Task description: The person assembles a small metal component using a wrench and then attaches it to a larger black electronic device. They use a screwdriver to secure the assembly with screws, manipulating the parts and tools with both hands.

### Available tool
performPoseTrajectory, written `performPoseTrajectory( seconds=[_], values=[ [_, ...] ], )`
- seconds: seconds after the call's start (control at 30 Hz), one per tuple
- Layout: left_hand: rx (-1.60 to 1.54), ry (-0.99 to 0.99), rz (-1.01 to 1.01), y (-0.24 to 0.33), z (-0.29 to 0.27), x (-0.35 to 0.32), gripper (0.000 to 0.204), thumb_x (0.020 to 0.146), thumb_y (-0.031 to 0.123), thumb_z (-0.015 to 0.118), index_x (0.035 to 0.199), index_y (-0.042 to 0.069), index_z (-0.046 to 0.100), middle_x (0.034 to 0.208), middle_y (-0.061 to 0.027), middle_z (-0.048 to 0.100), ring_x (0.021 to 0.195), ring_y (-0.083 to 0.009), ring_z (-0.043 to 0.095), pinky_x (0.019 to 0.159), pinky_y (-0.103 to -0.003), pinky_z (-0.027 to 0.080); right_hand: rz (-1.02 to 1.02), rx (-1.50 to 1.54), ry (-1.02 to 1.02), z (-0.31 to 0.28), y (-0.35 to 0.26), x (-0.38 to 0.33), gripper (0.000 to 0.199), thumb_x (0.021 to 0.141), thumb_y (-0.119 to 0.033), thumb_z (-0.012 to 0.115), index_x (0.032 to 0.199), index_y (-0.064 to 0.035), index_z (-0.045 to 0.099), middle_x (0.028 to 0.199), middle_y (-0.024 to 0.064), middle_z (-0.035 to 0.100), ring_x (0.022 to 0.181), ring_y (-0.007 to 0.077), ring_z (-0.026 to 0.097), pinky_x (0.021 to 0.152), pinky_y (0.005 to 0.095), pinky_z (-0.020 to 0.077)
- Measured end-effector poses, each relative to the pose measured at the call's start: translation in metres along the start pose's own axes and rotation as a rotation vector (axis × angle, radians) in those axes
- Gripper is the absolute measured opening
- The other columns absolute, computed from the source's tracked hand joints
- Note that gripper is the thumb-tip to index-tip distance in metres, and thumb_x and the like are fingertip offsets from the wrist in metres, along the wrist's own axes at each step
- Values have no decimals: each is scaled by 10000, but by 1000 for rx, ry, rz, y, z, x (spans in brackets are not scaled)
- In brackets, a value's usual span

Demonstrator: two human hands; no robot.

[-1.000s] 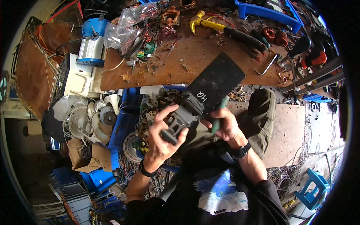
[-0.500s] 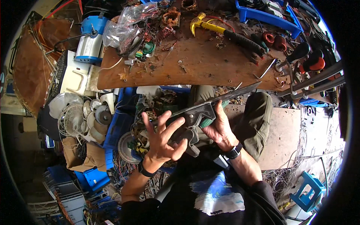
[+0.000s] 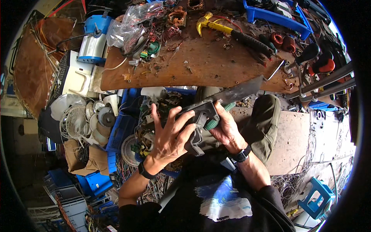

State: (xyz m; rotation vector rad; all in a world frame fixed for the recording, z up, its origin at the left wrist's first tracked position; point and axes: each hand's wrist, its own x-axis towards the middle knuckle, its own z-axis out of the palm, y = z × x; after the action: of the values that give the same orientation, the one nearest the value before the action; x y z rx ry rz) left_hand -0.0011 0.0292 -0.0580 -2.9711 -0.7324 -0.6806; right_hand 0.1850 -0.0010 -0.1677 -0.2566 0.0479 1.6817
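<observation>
A long dark flat piece with a black moulded bracket (image 3: 241, 91) is held tilted over my lap, its far end reaching up to the right toward the bench edge. My right hand (image 3: 228, 131) grips it near the middle, thumb along its side. A green ribbed handle (image 3: 211, 124) shows in that same hand, beneath the piece; the rest of that tool is mostly hidden. My left hand (image 3: 172, 133) has its fingers bent over the bracket at the near end, index and middle fingertips on it, thumb raised.
On the wooden bench (image 3: 174, 77) lie a yellow hammer (image 3: 228, 33), a bent hex key (image 3: 275, 70), wire scraps and copper coils. A blue tray (image 3: 278, 19) stands at the back right. Blue crates (image 3: 125, 120) of parts sit left of my lap, near fan parts (image 3: 73, 120); a blue stool (image 3: 317, 197) is lower right.
The dark piece has turned so more of its flat face shows, and its near end has shifted slightly. My left hand has moved in closer over the bracket, its fingers bending onto it.
</observation>
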Motion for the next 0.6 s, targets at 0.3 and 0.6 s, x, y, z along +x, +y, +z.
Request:
performPoseTrajectory(
  seconds=[0.3,0.6],
  values=[
    [-123,-10,-67,-5,-3,2,966,447,76,928,1300,136,480,1420,-121,541,1302,-417,513,1148,-810,155,103,6,16,5,1,3,425,1007,-347,673,1303,-51,596,1256,124,679,1122,269,666,937,460,581],
    [-191,46,-43,3,-4,1,725,753,236,859,1346,72,475,1479,-150,547,1362,-441,500,1153,-804,93,48,23,-31,-3,-2,-3,399,980,-255,721,1301,-67,578,1249,89,673,1131,227,657,985,405,554]
  ],
)
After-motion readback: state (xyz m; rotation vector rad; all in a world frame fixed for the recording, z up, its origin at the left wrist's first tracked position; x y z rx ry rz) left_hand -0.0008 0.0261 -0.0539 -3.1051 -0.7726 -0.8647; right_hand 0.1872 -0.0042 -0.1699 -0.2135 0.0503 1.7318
